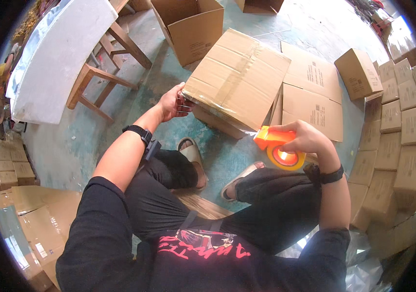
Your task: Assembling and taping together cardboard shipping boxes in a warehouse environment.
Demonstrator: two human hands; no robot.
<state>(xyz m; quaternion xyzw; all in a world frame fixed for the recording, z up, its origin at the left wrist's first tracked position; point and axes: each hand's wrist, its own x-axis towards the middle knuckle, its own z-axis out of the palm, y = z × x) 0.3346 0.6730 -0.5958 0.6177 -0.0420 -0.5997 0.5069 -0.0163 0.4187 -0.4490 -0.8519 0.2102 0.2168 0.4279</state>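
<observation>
A closed cardboard box (pixel 239 73) sits in front of me, tilted in view, with tape along the seam of its top. My left hand (pixel 173 103) grips its near left corner, the thumb by the top edge and the fingers curled below. In my right hand (pixel 310 138) is an orange tape dispenser (pixel 285 155) with a yellow-rimmed roll, its head close to the box's near right corner. Shiny clear tape shows along the box's near edge, toward the dispenser's head. The fingers' far sides are partly hidden.
Flattened cardboard (pixel 310 109) lies right of the box. An open carton (pixel 188 29) stands behind it, and a smaller box (pixel 358 73) farther right. Stacked small boxes (pixel 397 126) line the right side. At left are a white board (pixel 62 58) and a wooden stool (pixel 88 80).
</observation>
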